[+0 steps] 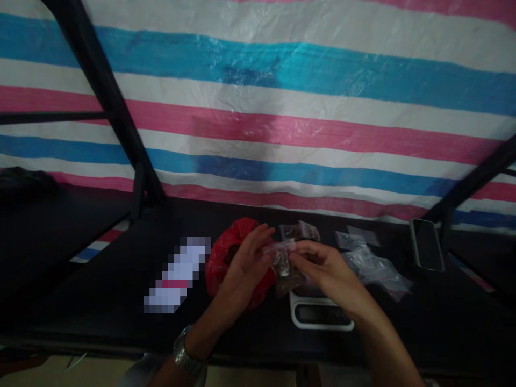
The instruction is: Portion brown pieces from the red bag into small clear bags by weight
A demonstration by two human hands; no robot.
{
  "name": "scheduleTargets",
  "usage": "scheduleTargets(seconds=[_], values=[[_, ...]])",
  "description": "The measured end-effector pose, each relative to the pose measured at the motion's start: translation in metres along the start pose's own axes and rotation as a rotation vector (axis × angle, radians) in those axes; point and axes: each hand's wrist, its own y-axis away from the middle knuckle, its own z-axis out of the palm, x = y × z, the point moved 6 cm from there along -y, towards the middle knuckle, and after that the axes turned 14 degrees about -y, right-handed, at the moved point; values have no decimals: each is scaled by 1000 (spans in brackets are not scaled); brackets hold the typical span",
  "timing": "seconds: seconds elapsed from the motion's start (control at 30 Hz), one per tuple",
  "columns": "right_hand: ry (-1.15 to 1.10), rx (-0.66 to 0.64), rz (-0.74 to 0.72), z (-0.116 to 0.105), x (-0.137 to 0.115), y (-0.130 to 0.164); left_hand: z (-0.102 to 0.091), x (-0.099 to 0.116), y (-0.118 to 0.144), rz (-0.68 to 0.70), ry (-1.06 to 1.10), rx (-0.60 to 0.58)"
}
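Both of my hands hold one small clear plastic bag (281,259) with dark small pieces inside, above a black table (100,290). My left hand (245,260), with a metal watch on its wrist, pinches the bag's left top edge. My right hand (322,266) grips its right side. Right below the bag sits a small white digital scale (320,314). A red plastic bag (236,250) lies behind my left hand, partly hidden by it.
More filled small bags (300,231) lie behind my hands. Empty clear bags (371,263) are spread at the right, and a phone (427,244) lies beyond them. A striped tarp (282,107) hangs behind black frame bars (105,91). A blurred-out patch (179,274) lies left.
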Motion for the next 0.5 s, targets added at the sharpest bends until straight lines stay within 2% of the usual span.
scheduleTargets(seconds=[0.13,0.23,0.3,0.4,0.43,0.5], values=[[105,170,51,-61,10,5,-5,7,4,147,-352,195],[279,242,56,-88,21,5,1,22,14,341,-667,269],[430,343,-23,-103,19,7,11,31,25,500,-799,277],[604,506,-141,-125,9,13,32,37,50,691,-843,211],[638,543,-156,-132,6,15,41,36,59,743,-832,155],[675,611,-176,-146,3,21,55,29,76,762,-850,121]])
